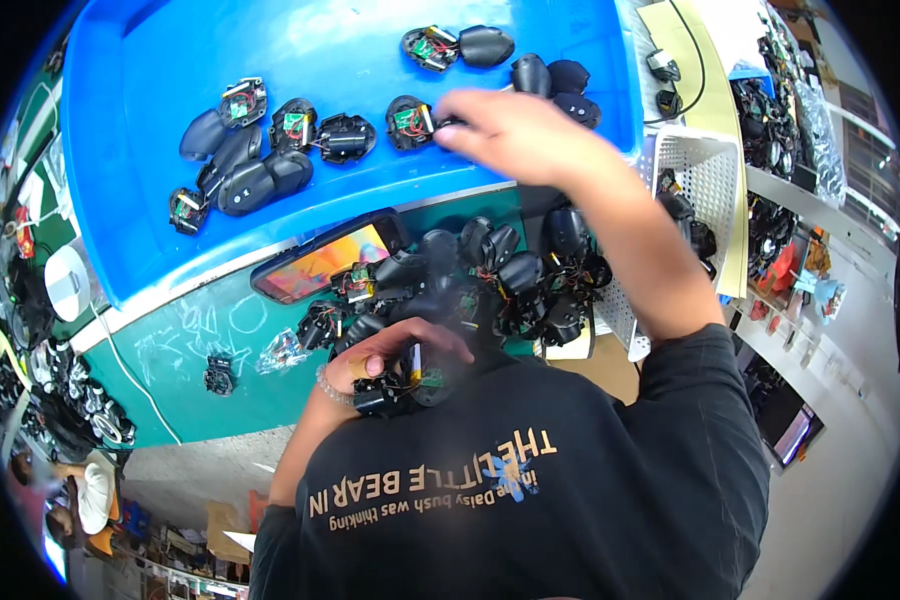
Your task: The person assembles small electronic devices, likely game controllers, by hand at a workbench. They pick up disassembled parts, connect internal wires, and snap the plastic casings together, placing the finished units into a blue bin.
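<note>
My right hand reaches over the blue tray. Its fingers are bent and closed at the edge of an opened black shell device with a green circuit board and red wires; the hand hides its other half. Close to my chest, my left hand is curled around another opened black device, with a green board and a yellow-wrapped part showing. Several similar devices lie in the tray, among them one pair of halves near the right hand and a group of dark shells farther left.
A phone with a bright screen leans by the tray's near edge. Several black devices are piled on the green mat. A white perforated basket stands at the right. Crumpled clear plastic and a small black part lie leftward.
</note>
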Tool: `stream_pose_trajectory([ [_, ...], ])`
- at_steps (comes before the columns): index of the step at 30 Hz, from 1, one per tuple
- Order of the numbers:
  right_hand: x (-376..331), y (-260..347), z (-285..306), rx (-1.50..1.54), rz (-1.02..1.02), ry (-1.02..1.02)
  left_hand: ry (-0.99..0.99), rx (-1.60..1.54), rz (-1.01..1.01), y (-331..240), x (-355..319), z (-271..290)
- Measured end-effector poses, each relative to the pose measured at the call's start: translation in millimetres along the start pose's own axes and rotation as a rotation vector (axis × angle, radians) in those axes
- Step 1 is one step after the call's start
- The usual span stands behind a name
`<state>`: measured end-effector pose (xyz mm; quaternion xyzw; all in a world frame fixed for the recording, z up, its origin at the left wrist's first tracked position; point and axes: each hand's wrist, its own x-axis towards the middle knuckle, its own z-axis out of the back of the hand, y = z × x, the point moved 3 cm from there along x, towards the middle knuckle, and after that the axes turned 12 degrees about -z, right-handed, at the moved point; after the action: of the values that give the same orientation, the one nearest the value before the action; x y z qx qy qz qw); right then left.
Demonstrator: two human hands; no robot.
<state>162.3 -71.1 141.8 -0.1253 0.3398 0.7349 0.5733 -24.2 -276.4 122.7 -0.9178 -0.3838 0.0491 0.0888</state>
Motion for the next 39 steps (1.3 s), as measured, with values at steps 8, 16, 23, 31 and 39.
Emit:
stream_pose_trajectory([
  [8, 8, -10, 11, 0.565, 0.176, 0.039, -0.018, 0.001, -0.01, 1, -9, 3],
  [16, 48, -42, 34, 0.038, -0.038, -0.255, 0.006, 0.008, 0.009, 0, -1, -2],
  [23, 55, -25, 24, 0.647, 0.176, 0.221, -0.044, -0.011, -0.013, -4, -7, 0],
  [31, 31, -87, 57, -0.183, -0.038, -0.119, -0.001, -0.01, 0.004, -2, -2, 1],
  [39, 53, -93, 46, -0.37, -0.013, 0.011, -0.008, -0.003, 0.023, -5, -4, -2],
])
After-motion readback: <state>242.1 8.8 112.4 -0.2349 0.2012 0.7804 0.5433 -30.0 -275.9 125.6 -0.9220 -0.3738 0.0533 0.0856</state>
